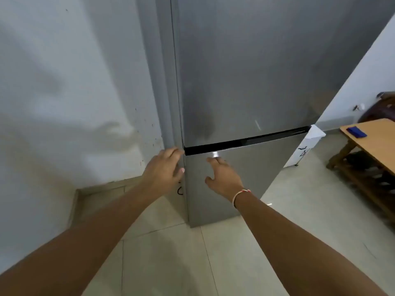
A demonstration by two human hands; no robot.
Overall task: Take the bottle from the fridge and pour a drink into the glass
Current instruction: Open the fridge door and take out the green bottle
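A tall grey fridge (245, 71) stands in front of me with both doors closed, a black gap (245, 142) running between the upper and lower door. My left hand (164, 167) is at the fridge's left edge, level with that gap, its fingers spread and fingertips near the corner. My right hand (222, 176) hovers flat over the top of the lower door, fingers apart, a thin band on its wrist. Neither hand holds anything. No bottle or glass is in view.
A white wall (64, 92) stands close on the left of the fridge. At the right is a wooden table (374, 144) with a blue cloth (356, 132) on it and a slatted shelf below. A white object (307, 146) leans beside the fridge. The floor is pale tile.
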